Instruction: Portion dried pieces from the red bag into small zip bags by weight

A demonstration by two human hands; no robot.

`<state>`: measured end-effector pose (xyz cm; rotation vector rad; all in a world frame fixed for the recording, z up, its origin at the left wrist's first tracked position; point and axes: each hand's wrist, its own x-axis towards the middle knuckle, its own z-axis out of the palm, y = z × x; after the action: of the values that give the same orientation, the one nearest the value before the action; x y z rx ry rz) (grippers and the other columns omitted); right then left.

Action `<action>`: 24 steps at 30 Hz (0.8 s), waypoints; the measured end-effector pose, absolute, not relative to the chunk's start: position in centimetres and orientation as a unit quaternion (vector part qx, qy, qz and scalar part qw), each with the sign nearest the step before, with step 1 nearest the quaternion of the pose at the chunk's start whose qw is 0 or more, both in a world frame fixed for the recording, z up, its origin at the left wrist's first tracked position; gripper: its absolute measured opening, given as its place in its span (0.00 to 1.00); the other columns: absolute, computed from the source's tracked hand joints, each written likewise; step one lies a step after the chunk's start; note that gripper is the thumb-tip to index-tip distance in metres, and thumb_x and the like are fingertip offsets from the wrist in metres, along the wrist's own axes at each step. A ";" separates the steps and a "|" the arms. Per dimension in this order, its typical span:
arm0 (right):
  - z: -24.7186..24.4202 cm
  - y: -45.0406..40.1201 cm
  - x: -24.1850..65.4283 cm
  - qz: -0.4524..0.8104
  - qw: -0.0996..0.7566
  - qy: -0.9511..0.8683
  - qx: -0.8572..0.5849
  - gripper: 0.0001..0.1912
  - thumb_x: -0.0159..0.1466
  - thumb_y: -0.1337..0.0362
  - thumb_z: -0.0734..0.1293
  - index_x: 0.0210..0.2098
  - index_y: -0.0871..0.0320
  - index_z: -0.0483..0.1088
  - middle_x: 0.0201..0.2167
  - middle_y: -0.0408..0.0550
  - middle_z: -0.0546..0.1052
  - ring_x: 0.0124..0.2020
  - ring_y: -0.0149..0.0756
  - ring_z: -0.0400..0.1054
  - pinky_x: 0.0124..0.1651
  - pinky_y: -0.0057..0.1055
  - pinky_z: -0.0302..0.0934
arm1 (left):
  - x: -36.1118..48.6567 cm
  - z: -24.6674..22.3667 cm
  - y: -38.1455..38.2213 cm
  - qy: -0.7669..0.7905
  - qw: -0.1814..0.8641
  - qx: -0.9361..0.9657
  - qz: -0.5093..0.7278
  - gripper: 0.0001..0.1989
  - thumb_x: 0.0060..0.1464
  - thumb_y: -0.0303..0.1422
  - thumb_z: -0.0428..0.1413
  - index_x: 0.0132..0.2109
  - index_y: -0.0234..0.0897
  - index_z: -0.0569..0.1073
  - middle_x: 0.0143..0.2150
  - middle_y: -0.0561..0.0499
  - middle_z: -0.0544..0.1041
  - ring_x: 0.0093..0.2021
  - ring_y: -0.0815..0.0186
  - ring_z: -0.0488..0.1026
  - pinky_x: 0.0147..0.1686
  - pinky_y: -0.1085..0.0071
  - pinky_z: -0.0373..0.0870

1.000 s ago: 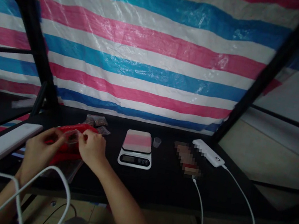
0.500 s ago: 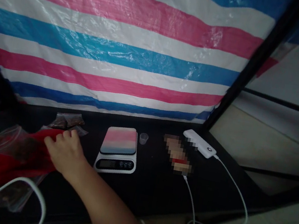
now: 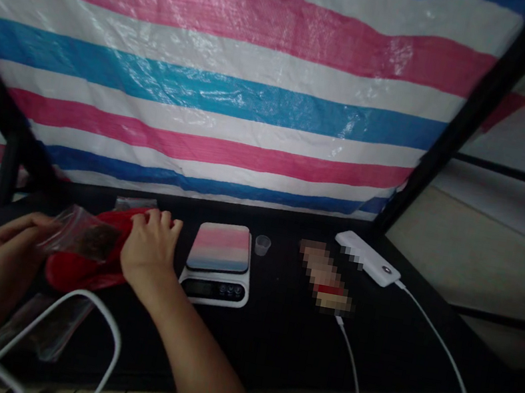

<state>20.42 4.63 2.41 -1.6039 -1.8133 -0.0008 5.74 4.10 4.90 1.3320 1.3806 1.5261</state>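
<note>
My left hand point(image 3: 8, 253) pinches the edge of a clear zip bag point(image 3: 95, 240) with a dark brown clump inside. Behind and under that bag is a soft red cloth item point(image 3: 76, 272), perhaps a pouch; its exact kind cannot be made out. My right hand point(image 3: 151, 246) is closed on the right side of the red cloth, its fingertips partly hidden. Just right of that hand stands a white kitchen scale point(image 3: 219, 263) with a pink and blue platform. Another clear bag with dark contents point(image 3: 44, 324) lies nearer me on the black table.
A small clear plastic cup point(image 3: 262, 245) stands beside the scale. Farther right lie a blurred-out phone-like object point(image 3: 324, 278) and a white power bank point(image 3: 367, 259), both with white cables. A white cable point(image 3: 105, 311) loops up in front. Striped sheeting point(image 3: 239, 97) hangs behind.
Both hands have moved right and away from me with the red cloth and the clear bag, nearer the scale. The view has turned slightly left.
</note>
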 end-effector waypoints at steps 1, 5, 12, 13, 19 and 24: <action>2.5 4.5 20.4 0.029 0.392 -0.694 -0.603 0.11 0.63 0.64 0.56 0.41 0.58 0.66 0.42 0.52 0.72 0.47 0.43 0.61 0.48 0.44 0.55 | 5.8 4.7 4.7 0.497 0.395 0.493 0.595 0.08 0.35 0.35 0.56 0.23 0.36 0.66 0.20 0.58 0.68 0.21 0.74 0.64 0.22 0.79 0.62; 2.3 4.7 20.0 0.368 0.473 -0.619 -0.508 0.22 0.64 0.51 0.54 0.52 0.56 0.59 0.44 0.51 0.71 0.39 0.36 0.69 0.41 0.34 0.61 | 5.7 4.1 5.7 0.398 0.465 0.462 0.642 0.09 0.33 0.32 0.59 0.24 0.35 0.66 0.21 0.57 0.68 0.22 0.73 0.64 0.22 0.80 0.61; 2.3 5.0 20.7 0.730 0.442 -0.431 -0.293 0.18 0.59 0.51 0.62 0.43 0.56 0.65 0.34 0.45 0.75 0.27 0.28 0.71 0.25 0.20 0.57 | 6.1 3.4 5.9 0.318 0.460 0.487 0.671 0.09 0.42 0.33 0.58 0.26 0.35 0.65 0.24 0.58 0.65 0.25 0.73 0.64 0.27 0.79 0.62; 2.3 5.1 20.9 0.735 0.451 -0.421 -0.281 0.16 0.58 0.53 0.64 0.41 0.56 0.66 0.31 0.44 0.75 0.25 0.27 0.71 0.23 0.20 0.55 | 5.9 3.1 6.0 0.329 0.449 0.503 0.661 0.09 0.44 0.35 0.57 0.27 0.36 0.65 0.24 0.57 0.65 0.26 0.73 0.64 0.27 0.78 0.63; 1.2 5.7 22.1 0.659 0.539 -0.367 -0.376 0.18 0.51 0.59 0.70 0.40 0.56 0.67 0.27 0.41 0.76 0.19 0.25 0.66 0.18 0.20 0.54 | 3.6 1.5 5.2 0.474 0.163 0.755 0.423 0.14 0.54 0.42 0.47 0.39 0.37 0.69 0.40 0.48 0.72 0.42 0.61 0.67 0.44 0.64 0.63; 0.4 5.3 22.3 0.606 0.538 -0.402 -0.427 0.19 0.50 0.57 0.69 0.40 0.56 0.67 0.30 0.43 0.76 0.23 0.29 0.69 0.25 0.24 0.60 | 2.4 0.5 4.1 0.535 -0.044 0.815 0.217 0.15 0.51 0.39 0.53 0.45 0.39 0.69 0.47 0.44 0.71 0.49 0.54 0.64 0.47 0.56 0.58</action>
<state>22.32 5.31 0.37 -1.0153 -0.9557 1.4423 2.42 4.09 0.55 2.6346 1.7306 0.7022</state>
